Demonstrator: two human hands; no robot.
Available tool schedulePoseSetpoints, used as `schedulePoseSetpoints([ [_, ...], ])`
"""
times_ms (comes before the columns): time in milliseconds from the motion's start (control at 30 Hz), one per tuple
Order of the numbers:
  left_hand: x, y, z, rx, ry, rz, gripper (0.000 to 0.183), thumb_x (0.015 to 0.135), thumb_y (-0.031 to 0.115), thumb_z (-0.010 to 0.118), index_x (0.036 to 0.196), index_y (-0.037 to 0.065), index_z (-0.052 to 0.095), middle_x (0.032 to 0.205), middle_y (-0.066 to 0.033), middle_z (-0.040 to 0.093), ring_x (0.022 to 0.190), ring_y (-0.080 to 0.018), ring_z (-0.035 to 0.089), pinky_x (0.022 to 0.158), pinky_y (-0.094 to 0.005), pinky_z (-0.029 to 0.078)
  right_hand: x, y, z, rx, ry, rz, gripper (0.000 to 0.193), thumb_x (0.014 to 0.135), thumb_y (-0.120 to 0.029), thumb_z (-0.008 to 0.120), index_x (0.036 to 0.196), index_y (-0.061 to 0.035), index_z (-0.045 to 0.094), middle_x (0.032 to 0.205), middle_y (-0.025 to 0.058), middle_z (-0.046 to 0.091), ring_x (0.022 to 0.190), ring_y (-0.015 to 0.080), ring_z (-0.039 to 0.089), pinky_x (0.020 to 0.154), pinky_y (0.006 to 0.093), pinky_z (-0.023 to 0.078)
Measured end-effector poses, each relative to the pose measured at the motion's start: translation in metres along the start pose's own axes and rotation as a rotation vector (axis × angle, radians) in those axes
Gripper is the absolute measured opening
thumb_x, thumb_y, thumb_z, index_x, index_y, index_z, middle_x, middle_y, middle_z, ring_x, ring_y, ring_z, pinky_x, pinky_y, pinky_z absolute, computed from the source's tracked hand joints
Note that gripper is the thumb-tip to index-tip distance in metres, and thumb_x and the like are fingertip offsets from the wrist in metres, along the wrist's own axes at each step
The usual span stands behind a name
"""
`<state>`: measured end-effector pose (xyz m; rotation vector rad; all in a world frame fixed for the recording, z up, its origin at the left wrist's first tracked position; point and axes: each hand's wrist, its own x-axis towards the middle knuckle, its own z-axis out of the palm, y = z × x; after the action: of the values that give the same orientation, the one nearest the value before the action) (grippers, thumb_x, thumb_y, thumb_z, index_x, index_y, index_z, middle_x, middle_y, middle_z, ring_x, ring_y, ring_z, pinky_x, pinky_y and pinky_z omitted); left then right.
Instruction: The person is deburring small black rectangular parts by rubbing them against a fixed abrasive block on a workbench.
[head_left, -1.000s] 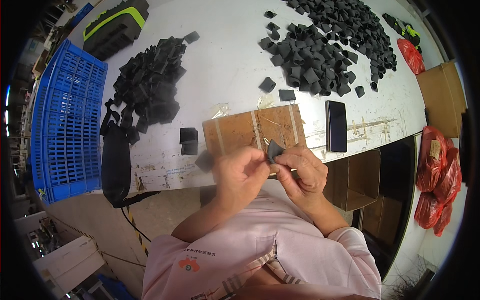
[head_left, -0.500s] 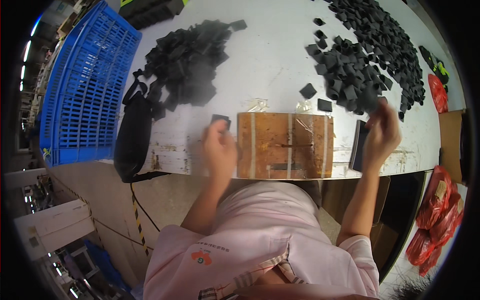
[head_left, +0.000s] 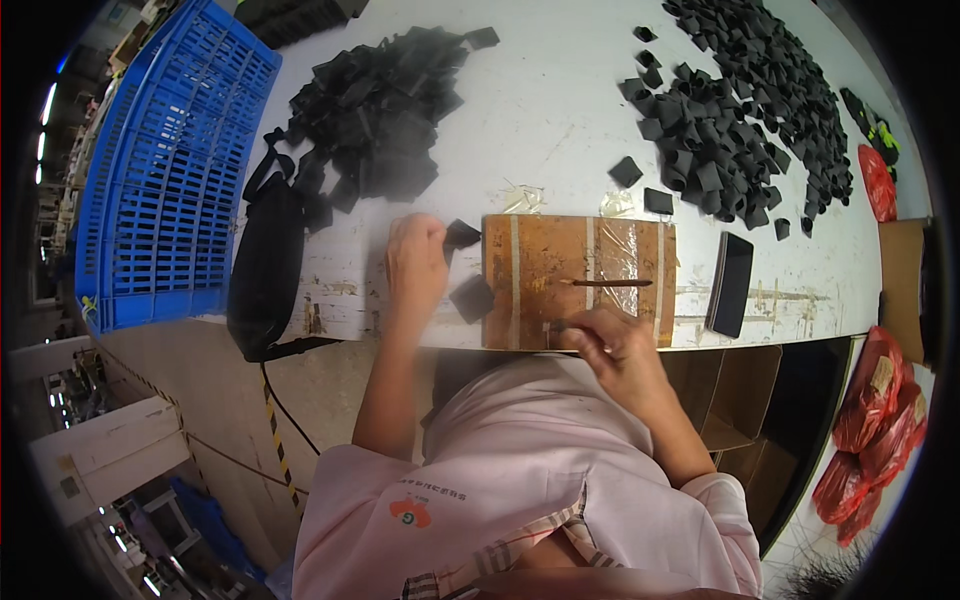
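One black fabric square point(head_left: 462, 235) meets my left hand point(head_left: 415, 258), whose curled fingers blur too much to show a pinch; my right hand point(head_left: 625, 352) bunches its fingers over the brown, rectangular, tape-striped board point(head_left: 548, 252), hiding whether they pinch anything.

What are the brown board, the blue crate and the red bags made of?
Board: maybe wood, scuffed, judging by its brown, blotchy face, though it could be fibreboard.
Crate: likely stiff, smooth plastic; it's evenly blue with neat rows of slots.
Bags: probably thin, shiny plastic; they're crinkled and catch light.
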<state>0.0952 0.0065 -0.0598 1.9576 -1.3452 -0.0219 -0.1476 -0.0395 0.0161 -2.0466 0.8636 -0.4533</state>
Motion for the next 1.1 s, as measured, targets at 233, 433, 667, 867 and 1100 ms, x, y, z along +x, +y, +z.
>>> schedulePoseSetpoints([
  [233,-0.011,0.080,-0.019,-0.582,-0.533,-0.122,0.004,0.080,0.002,0.054,0.081,0.000,0.050,0.078,-0.0069,0.057,0.065,-0.0133,0.053,0.060,-0.0235,0.040,0.009,0.000,0.030,0.174,0.273,0.089,0.016,0.075,-0.011,0.065,0.082,0.0019,0.058,0.068,0.0135,0.056,0.054,0.0259,0.054,0.052,0.0306,0.045],
  [433,-0.039,0.097,-0.003,-1.486,-0.491,-0.721,0.017,0.083,0.009,0.050,0.098,0.001,0.051,0.088,-0.0066,0.057,0.078,-0.0138,0.055,0.068,-0.0271,0.045,-0.003,0.017,0.020,1.148,0.195,0.492,0.012,0.085,-0.016,0.056,0.078,-0.0056,0.060,0.069,0.0002,0.059,0.054,0.0057,0.051,0.046,0.0185,0.039],
  [667,-0.043,0.107,-0.001,-1.510,-0.626,-0.839,0.017,0.079,0.008,0.054,0.094,0.000,0.054,0.080,-0.0079,0.060,0.069,-0.0144,0.057,0.063,-0.0276,0.046,-0.010,0.022,0.012,1.475,0.083,0.605,0.014,0.085,-0.016,0.055,0.083,-0.0026,0.059,0.072,0.0047,0.061,0.055,0.0074,0.052,0.048,0.0182,0.041],
  [867,-0.041,0.109,-0.004,-1.422,-0.603,-0.806,0.011,0.077,0.006,0.057,0.086,-0.001,0.056,0.076,-0.0072,0.060,0.067,-0.0121,0.057,0.059,-0.0237,0.044,-0.007,0.022,0.009,1.471,0.037,0.567,0.016,0.086,-0.016,0.054,0.083,-0.0016,0.059,0.072,0.0063,0.061,0.055,0.0081,0.052,0.049,0.0187,0.041],
  [1100,-0.042,0.112,-0.003,-1.154,-0.553,-0.672,0.007,0.077,0.002,0.057,0.083,-0.002,0.057,0.075,-0.0052,0.060,0.062,-0.0073,0.053,0.056,-0.0197,0.042,-0.009,0.026,0.015,0.883,0.121,0.448,0.014,0.082,-0.015,0.060,0.083,-0.0009,0.057,0.069,0.0053,0.060,0.055,0.0112,0.053,0.048,0.0235,0.041],
])
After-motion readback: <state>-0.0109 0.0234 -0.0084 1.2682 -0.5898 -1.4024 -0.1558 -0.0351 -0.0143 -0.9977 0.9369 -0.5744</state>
